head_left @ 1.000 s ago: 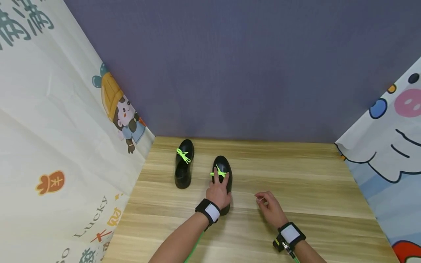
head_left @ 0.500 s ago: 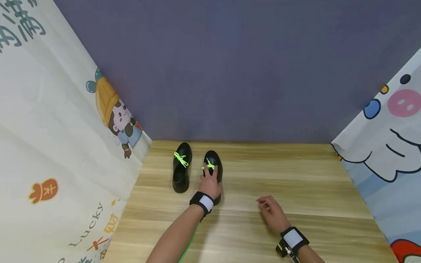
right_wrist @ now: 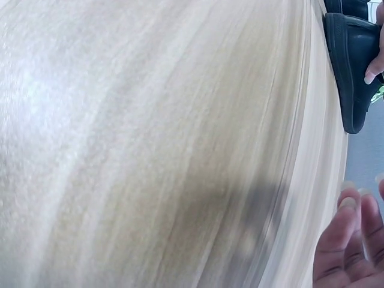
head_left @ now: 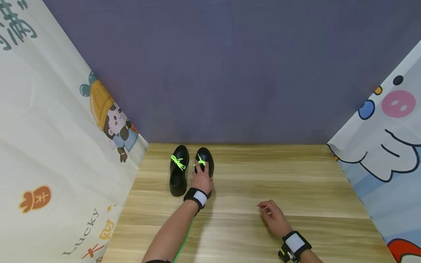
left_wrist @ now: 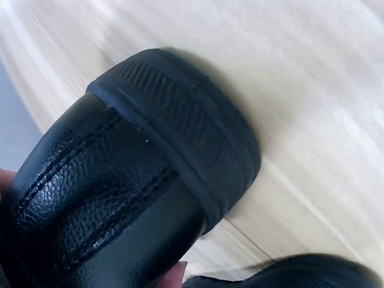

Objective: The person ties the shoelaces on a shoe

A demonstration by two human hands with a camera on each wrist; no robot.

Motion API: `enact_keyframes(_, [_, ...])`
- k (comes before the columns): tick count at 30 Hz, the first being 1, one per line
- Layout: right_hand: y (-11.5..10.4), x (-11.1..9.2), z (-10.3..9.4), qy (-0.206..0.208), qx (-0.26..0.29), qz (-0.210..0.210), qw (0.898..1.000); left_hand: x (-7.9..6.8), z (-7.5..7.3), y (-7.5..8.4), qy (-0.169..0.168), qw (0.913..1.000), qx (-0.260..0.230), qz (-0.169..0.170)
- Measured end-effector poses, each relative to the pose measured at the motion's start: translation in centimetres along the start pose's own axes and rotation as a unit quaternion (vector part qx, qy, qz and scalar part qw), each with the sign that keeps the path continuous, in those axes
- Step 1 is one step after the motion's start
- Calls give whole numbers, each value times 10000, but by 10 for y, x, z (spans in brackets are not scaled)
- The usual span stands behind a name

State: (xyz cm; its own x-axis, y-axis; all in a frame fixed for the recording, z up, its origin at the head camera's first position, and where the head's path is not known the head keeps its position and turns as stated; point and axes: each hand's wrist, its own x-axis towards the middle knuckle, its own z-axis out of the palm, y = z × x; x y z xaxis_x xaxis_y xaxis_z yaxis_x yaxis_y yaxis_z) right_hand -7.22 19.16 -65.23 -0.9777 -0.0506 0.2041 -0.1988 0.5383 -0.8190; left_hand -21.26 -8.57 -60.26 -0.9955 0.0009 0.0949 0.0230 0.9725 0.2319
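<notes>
My left hand (head_left: 201, 180) grips a black lace-up shoe (head_left: 205, 155) over its top, with fingers by the neon-green lace bow. In the left wrist view this shoe's heel (left_wrist: 174, 126) fills the middle, and fingertips show on both its sides. Close to its left stands the matching black shoe (head_left: 178, 179), also tied with a green lace (head_left: 178, 162); both toes point away from me. Well to the right, my right hand (head_left: 275, 219) holds nothing, its fingers loosely bent above the wood-grain surface.
The wood-grain surface (head_left: 250, 175) ends at a dark grey-blue panel (head_left: 230, 73) behind the shoes. Printed white sheets (head_left: 65, 128) border it on the left and right. A green cord (head_left: 184, 241) runs along my left forearm.
My left hand has moved the shoe it grips left and slightly forward, closing the gap to the other shoe. The right hand stays nearly in place. The head view has shifted a little.
</notes>
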Motion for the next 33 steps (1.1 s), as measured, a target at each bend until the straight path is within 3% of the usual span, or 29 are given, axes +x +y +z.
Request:
enact_keyframes(9, [-6,1,-4,-232,165,317,9991,13,4,-10,215,9996,151,-82])
enact_keyframes(23, [-5,16,6,-260,-22,-295,9992,17,3,-31,596,9973,428,52])
enact_keyframes(29, [-6,23,-2,-98,-134,-601,9981,12,-5,-24,384,9989,246,127])
enact_keyframes(33, [-9,33,-8,-66,-237,-767,9968,8,-11,-20,420,9988,5,249])
